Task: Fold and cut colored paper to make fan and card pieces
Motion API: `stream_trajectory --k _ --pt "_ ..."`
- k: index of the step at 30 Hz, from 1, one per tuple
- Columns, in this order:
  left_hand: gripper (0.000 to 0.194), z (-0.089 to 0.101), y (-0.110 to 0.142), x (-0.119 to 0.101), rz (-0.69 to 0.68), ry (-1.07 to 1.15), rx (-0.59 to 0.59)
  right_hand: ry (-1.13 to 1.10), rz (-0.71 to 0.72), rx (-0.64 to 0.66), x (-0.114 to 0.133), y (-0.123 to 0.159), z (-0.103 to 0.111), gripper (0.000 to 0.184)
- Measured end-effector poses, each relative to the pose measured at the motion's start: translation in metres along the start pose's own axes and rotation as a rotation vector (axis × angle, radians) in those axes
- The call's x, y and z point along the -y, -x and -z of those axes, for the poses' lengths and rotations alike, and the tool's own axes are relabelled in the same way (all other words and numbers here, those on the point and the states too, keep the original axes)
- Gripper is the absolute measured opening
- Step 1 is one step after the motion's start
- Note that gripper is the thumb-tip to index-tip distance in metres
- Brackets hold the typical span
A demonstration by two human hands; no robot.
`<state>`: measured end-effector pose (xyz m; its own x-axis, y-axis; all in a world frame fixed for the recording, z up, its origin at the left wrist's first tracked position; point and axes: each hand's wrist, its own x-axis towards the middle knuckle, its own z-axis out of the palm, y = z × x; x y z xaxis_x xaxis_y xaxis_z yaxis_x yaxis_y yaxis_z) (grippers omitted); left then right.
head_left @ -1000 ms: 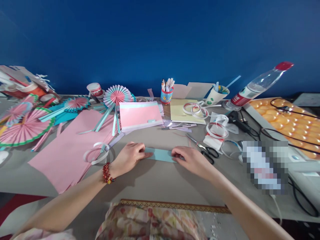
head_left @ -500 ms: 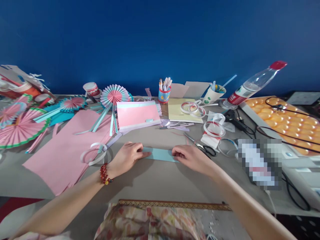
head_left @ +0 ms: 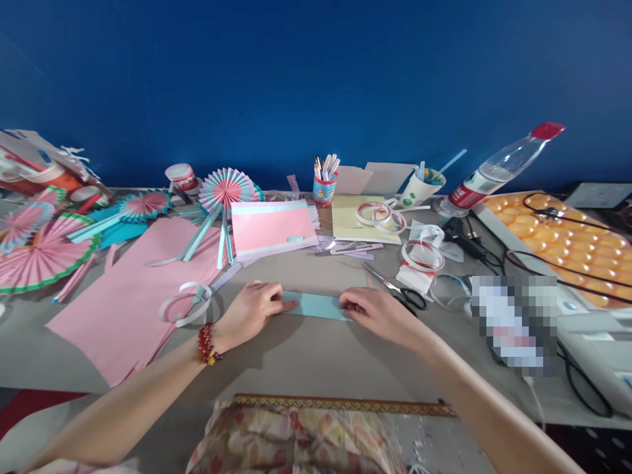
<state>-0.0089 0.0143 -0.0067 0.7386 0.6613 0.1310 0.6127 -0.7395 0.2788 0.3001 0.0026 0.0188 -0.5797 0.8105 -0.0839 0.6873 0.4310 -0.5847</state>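
Note:
A narrow light-blue strip of paper lies crosswise between my two hands, just above or on the grey table. My left hand, with a red bead bracelet at its wrist, pinches the strip's left end. The right end is gripped by the curled fingers of my right hand, which hide that end. Scissors with black handles lie just beyond my right hand. Behind the strip rests a pink sheet with blue and lilac edges.
Pink paper sheets and folded paper fans cover the left side. Tape rolls, a pen cup, a paper cup and a leaning bottle stand along the back and right. Black cables trail at the right.

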Motion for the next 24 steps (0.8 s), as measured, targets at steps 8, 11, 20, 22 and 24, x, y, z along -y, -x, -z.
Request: stream_trajectory --k 8,11,20,22,24 --pt "0.032 0.0 0.0 0.0 -0.018 -0.033 -0.034 0.032 0.028 -0.023 -0.002 0.002 0.001 0.009" --pt "0.034 0.002 -0.001 -0.001 -0.027 -0.05 -0.028 0.14 0.06 -0.043 0.0 0.006 -0.001 0.016" --pt "0.033 0.004 0.0 0.001 -0.041 -0.094 0.003 0.58 0.215 -0.129 0.013 0.015 -0.024 0.043" --pt "0.035 0.006 0.0 0.0 -0.065 -0.127 0.01 0.625 0.259 -0.13 0.018 0.014 -0.028 0.048" --pt "0.039 0.01 -0.002 -0.003 -0.108 -0.156 0.01 0.656 0.272 -0.124 0.022 0.012 -0.029 0.046"
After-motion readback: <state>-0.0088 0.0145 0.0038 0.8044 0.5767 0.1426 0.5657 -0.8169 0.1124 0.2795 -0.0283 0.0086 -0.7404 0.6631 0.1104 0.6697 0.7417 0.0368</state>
